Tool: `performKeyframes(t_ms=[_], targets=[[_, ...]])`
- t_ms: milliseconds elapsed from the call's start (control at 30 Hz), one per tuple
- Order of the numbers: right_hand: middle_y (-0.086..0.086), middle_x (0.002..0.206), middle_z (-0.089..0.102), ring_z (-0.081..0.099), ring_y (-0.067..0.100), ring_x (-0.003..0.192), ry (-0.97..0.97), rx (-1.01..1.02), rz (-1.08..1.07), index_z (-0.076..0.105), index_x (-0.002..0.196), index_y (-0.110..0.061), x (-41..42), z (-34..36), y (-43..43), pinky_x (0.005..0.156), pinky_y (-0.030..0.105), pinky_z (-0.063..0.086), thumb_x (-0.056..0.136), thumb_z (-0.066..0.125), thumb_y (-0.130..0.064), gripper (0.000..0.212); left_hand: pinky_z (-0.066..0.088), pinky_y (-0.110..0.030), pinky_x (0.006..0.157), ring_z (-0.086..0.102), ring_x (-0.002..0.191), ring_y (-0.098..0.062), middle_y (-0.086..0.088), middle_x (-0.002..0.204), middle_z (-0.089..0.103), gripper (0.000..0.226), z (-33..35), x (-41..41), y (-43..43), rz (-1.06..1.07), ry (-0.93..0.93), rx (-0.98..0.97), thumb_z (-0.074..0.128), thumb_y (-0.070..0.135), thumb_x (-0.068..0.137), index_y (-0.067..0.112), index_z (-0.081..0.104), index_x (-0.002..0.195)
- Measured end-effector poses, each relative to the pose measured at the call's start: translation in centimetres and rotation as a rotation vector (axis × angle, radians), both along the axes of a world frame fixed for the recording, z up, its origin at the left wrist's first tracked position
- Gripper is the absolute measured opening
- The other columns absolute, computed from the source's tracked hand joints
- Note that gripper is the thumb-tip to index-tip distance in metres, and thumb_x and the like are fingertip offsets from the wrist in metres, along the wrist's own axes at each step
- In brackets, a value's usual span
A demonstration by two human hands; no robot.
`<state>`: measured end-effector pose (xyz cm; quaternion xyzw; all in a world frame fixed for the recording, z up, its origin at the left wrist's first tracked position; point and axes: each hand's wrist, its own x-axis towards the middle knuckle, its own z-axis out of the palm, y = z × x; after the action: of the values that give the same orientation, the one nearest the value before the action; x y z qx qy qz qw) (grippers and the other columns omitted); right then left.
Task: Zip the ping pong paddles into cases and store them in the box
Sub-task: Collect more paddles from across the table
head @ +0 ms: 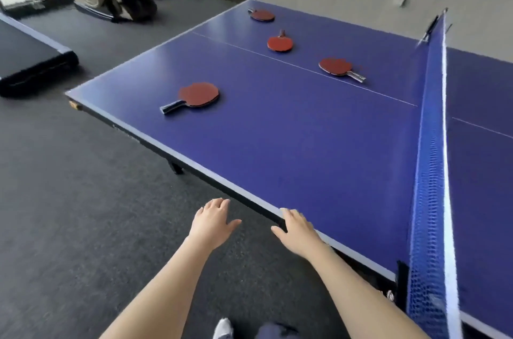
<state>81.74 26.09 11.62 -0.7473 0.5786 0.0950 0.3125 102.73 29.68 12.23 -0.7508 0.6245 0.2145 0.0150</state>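
As we scan from the left, four red paddles lie uncased on the blue table-tennis table (pixel 305 158): nearest paddle (pixel 198 94), far paddle (pixel 262 15), middle paddle (pixel 280 43), net-side paddle (pixel 336 67). Below, our left hand (pixel 213 223) and right hand (pixel 295 233) hover at the edge, fingers loosely spread, empty. No case or box shows; we judge every step undone.

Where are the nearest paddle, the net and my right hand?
nearest paddle (pixel 198 94), head view, on its red rubber face.
net (pixel 429 172), head view, on the blue mesh.
right hand (pixel 296 231), head view, on its back.
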Motion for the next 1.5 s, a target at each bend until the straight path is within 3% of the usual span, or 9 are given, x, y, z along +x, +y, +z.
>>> performKeyframes(t_ms=[200,467,867,1167,1500], targets=[[0.005,0.154,0.025,0.026,0.024,0.141,0.016,0.003,-0.227,0.018,0.151,-0.016,-1.8,0.8,-3.7,0.11,0.041,0.03,0.099,0.04,-0.042,0.062,0.021,-0.036,0.116,0.022,0.145,-0.021,-0.003,0.155,0.028,0.069,0.6,-1.0,-8.2,-0.252,0.013,0.004,0.044,0.053,0.096,0.014,0.025,0.15],[0.005,0.154,0.028,0.029,0.024,0.14,0.041,-0.054,-0.377,0.02,0.15,-0.015,-5.1,-0.2,-12.0,0.109,0.04,0.034,0.099,0.042,-0.044,0.063,0.011,-0.038,0.12,0.005,0.149,-0.02,-0.001,0.161,0.011,0.076,-1.2,-3.8,-18.7,-0.412,-0.033,0.041,0.036,0.058,0.096,0.018,0.008,0.154],[0.005,0.154,0.027,0.027,0.023,0.141,0.042,-0.104,-0.473,0.019,0.15,-0.014,-9.9,-0.1,-25.9,0.112,0.04,0.031,0.099,0.041,-0.043,0.063,0.001,-0.038,0.121,-0.008,0.149,-0.019,0.0,0.162,-0.002,0.075,-2.1,-7.8,-34.1,-0.47,-0.115,-0.011,0.027,0.06,0.097,0.017,0.004,0.154],[0.006,0.155,0.024,0.023,0.023,0.143,0.08,-0.143,-0.59,0.016,0.151,-0.012,-11.9,-1.1,-37.5,0.112,0.039,0.029,0.098,0.044,-0.042,0.066,0.001,-0.04,0.121,-0.01,0.149,-0.021,0.0,0.163,-0.002,0.075,-6.0,-9.2,-47.5,-0.527,-0.11,-0.015,0.018,0.061,0.097,0.014,0.003,0.154],[0.009,0.156,0.02,0.02,0.026,0.143,0.174,-0.176,-0.594,0.01,0.152,-0.009,-15.2,-2.9,-52.0,0.113,0.042,0.025,0.097,0.043,-0.046,0.073,0.0,-0.043,0.121,-0.012,0.149,-0.023,-0.002,0.162,-0.012,0.079,-12.7,-9.8,-58.8,-0.429,-0.133,-0.124,0.016,0.064,0.094,0.017,-0.003,0.154]])
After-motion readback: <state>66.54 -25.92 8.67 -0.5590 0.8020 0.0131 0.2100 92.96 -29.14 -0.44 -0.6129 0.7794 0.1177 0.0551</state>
